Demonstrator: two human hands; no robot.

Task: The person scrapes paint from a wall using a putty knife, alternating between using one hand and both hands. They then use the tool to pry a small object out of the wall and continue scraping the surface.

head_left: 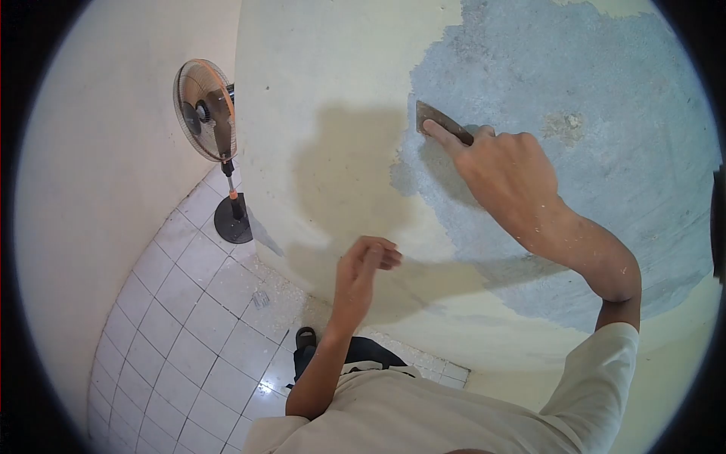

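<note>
My right hand is wrapped round a scraper, its index finger stretched along the blade. The blade lies against the wall at the left border of a rough grey-blue patch, where the cream paint is gone. Most of the scraper's handle is hidden in my grip. My left hand hangs in front of the cream wall, lower and to the left. Its fingers are loosely bent and a little blurred, with nothing visible in them.
A standing fan is at the left, partly behind the wall's edge. Pale flakes lie on the white tiled floor along the wall's foot. My sandalled foot shows below. A dark object juts in at the far right.
</note>
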